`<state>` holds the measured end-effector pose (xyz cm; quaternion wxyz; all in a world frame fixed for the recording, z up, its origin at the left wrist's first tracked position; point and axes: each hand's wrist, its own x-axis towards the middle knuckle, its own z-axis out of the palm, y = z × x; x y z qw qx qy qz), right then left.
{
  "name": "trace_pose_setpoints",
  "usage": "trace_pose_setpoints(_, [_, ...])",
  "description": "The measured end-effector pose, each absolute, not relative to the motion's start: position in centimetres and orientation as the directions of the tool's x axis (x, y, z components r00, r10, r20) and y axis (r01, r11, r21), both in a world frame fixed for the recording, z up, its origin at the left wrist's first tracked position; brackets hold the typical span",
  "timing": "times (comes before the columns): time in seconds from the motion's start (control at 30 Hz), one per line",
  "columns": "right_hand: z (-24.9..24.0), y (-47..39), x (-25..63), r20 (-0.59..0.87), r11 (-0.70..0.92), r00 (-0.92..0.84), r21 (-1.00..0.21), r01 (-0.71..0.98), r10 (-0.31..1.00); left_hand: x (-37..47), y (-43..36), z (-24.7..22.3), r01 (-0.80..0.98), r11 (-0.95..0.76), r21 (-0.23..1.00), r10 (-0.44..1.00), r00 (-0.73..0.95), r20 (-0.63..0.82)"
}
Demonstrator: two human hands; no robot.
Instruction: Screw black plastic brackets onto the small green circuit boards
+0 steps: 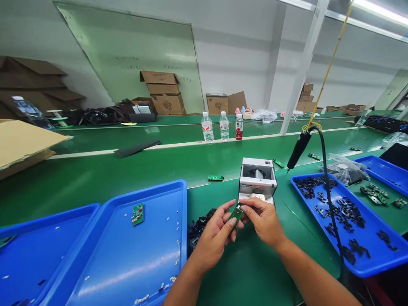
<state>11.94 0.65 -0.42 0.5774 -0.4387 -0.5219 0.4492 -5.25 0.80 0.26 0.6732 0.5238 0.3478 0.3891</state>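
Both hands [242,225] around green board [236,213].

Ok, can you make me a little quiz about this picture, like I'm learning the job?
1. True or false: both hands hold the small green board.
2. What sits just behind the left hand and right hand? A) white machine B) a red bucket C) a laptop
3. How many bottles stand on the far belt?

Key: 1 true; 2 A; 3 three.
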Motion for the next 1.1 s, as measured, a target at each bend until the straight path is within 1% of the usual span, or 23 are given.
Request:
trace_pose_setpoints(0.2, [-0.05,0.19,12.16,0.181,0.181,0.008,-0.984,0.002,0.983,-5.19,0.74,0.03,-0.129,0.104,0.986,0.892,0.452,-0.035])
trace_pose_setpoints(0.33, [0.15,0.0,12.24,0.187,0.186,0.015,-0.982,0.026,0.982,-4.98,0.73,-0.12,-0.136,0.09,0.987,0.886,0.464,-0.017])
trace_pose_setpoints(0.6, [0.11,0.05,11.74,0.102,0.109,0.073,-0.99,-0.093,0.992,-4.85,0.58,0.09,-0.147,0.039,0.988,0.894,0.448,0.032])
trace_pose_setpoints(0.83, [0.36,-0.06,12.11,0.135,0.136,0.022,-0.988,-0.07,0.991,-4.8,0.66,-0.12,-0.136,0.051,0.989,0.889,0.458,0.017])
trace_pose_setpoints(1.1, [0.5,-0.17,12.11,0.111,0.111,0.008,-0.984,-0.139,0.994,-4.93,0.42,-0.25,-0.109,0.02,0.994,0.88,0.473,0.035])
